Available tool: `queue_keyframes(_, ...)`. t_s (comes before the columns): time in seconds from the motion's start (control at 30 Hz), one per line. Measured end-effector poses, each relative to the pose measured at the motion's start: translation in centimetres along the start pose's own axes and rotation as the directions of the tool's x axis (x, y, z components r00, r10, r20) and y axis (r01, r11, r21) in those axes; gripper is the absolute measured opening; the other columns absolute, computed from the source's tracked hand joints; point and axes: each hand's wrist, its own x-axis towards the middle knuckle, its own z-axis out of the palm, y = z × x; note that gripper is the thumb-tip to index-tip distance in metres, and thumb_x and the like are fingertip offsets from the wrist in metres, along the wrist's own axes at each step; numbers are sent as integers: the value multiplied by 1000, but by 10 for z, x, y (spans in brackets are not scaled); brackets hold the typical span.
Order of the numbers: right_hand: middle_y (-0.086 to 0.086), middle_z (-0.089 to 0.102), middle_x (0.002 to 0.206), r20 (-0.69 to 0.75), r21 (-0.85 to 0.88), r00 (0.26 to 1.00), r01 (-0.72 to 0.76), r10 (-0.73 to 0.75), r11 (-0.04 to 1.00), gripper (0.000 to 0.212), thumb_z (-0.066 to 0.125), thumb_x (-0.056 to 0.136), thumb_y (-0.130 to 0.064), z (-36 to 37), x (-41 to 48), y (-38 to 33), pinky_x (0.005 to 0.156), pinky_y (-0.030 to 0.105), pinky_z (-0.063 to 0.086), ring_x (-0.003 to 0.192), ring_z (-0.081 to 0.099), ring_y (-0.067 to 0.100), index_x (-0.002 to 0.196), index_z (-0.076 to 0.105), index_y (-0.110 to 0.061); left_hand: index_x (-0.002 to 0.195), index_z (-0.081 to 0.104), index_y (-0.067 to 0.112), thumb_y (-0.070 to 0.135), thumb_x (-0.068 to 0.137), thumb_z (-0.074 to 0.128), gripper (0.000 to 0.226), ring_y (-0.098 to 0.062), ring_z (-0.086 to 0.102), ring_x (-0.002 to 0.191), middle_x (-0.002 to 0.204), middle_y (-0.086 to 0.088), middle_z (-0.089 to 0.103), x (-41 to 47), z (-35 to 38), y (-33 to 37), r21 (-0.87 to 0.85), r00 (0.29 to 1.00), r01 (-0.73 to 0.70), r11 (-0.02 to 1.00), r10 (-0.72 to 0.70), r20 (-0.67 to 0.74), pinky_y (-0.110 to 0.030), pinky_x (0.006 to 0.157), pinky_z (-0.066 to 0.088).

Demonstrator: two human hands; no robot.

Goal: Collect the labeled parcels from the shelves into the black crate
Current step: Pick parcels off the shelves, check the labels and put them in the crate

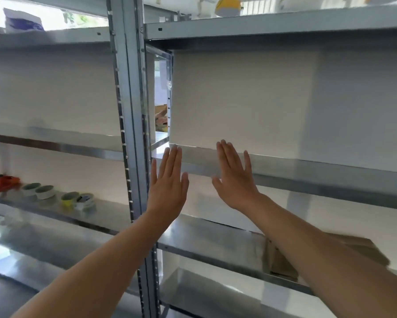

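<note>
Both my hands are raised in front of the metal shelving, palms forward and fingers straight. My left hand (169,185) is beside the upright post (128,111), and my right hand (235,177) is in front of the edge of a bare middle shelf (307,167). Neither hand holds anything. A brown cardboard parcel (284,260) lies on the lower right shelf, partly hidden behind my right forearm. A blue and white packet (23,20) sits on the top left shelf. No black crate is in view.
Several rolls of tape (62,196) and an orange tape dispenser (0,182) stand on the left lower shelf. A yellow and white object (227,5) rests on the top right shelf. White boards back the shelves, with a narrow gap (162,95) behind the post.
</note>
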Motion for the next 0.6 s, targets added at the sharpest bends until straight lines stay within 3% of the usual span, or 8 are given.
queue_keyframes(0.23,-1,-21,164,-58,-93,970,-239,234,967,76,35,103,-36,-67,-77,96,118,46,-18,150,-21,13,155,-17,-16,157,8,13,34,104,23,59,-16,-1,153,166,-2,5,0,4,127,-93,987,-162,982,160,-31,-47,124,3)
queue_keyframes(0.43,0,-23,163,-79,-215,921,-390,383,895,80,36,103,-43,-121,-175,170,120,49,-14,150,-20,16,155,-19,-18,157,3,12,37,103,13,61,-19,-4,152,166,-4,-1,-26,9,254,-156,940,-330,931,339,30,-46,124,1)
queue_keyframes(0.6,-1,-24,163,-87,-265,856,-512,509,817,77,34,104,-40,-177,-284,231,120,47,-15,149,-21,14,155,-20,-16,157,-4,14,36,104,10,59,-14,-11,152,166,0,-8,-65,18,381,-326,891,-396,858,445,89,-45,124,-5)
